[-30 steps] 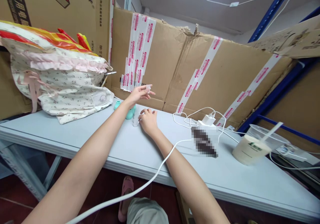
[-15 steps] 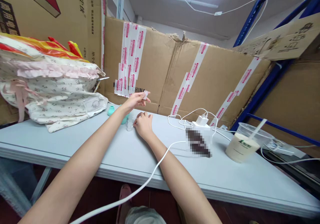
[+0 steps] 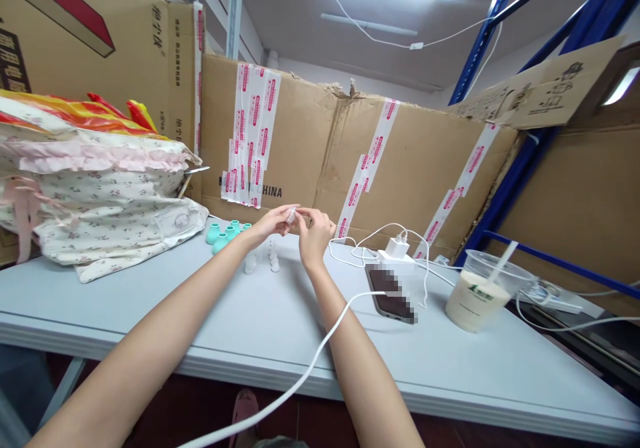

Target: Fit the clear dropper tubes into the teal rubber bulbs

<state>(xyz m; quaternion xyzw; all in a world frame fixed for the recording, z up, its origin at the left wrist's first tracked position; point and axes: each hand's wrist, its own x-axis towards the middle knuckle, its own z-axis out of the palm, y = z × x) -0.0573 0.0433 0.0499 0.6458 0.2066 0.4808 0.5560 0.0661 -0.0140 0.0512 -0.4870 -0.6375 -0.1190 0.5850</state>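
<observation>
Both of my hands meet above the far part of the table. My left hand (image 3: pixel 273 221) is closed, pinching a small translucent whitish piece (image 3: pixel 291 215) at its fingertips. My right hand (image 3: pixel 315 233) comes to the same piece from the right, thumb and index finger drawn together beside it. Whether a second part sits in the right fingers is too small to tell. Below the hands stand small clear pieces in short rows, one row (image 3: pixel 274 257) between the wrists and another (image 3: pixel 251 263) by the left wrist. Several teal vase-shaped pieces (image 3: pixel 220 241) with open necks stand left of them.
A floral cloth bag (image 3: pixel 110 201) lies at the left. Cardboard (image 3: pixel 300 148) walls the back of the table (image 3: pixel 200 315). To the right are a phone (image 3: pixel 390 295), a white charger (image 3: pixel 397 247) with cables, and a drink cup (image 3: pixel 475 298). A white cable (image 3: pixel 310 361) crosses my right forearm.
My right hand has lifted from beside the clear pieces on the table and joined my left hand at the held piece. The view has shifted slightly, showing more teal pieces.
</observation>
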